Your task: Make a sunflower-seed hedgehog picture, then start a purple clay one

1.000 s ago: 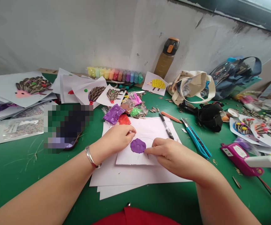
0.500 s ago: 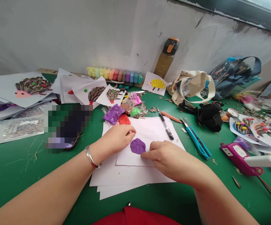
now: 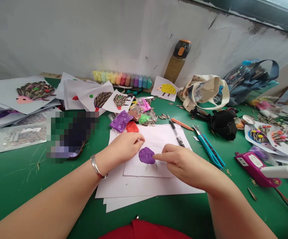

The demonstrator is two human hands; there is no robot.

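A flattened lump of purple modelling clay lies on a small white card with pencil outlines. The card rests on larger white paper sheets. My right hand touches the clay's right edge with its outstretched index fingertip; its other fingers are curled and hold nothing visible. My left hand, with a silver bangle at the wrist, rests on the card's upper left, beside the clay. Its fingers are closed together and bent down, so what lies under them is hidden.
Behind the sheets are bagged clay and sunflower seeds. A pen, an orange stick and a blue utility knife lie rightward. A phone lies left; a bottle stands behind.
My right hand has shifted slightly right and up, its index fingertip moving from the clay's lower edge to its right edge. The clay's lower right outline looks a little different. My left hand stays put.
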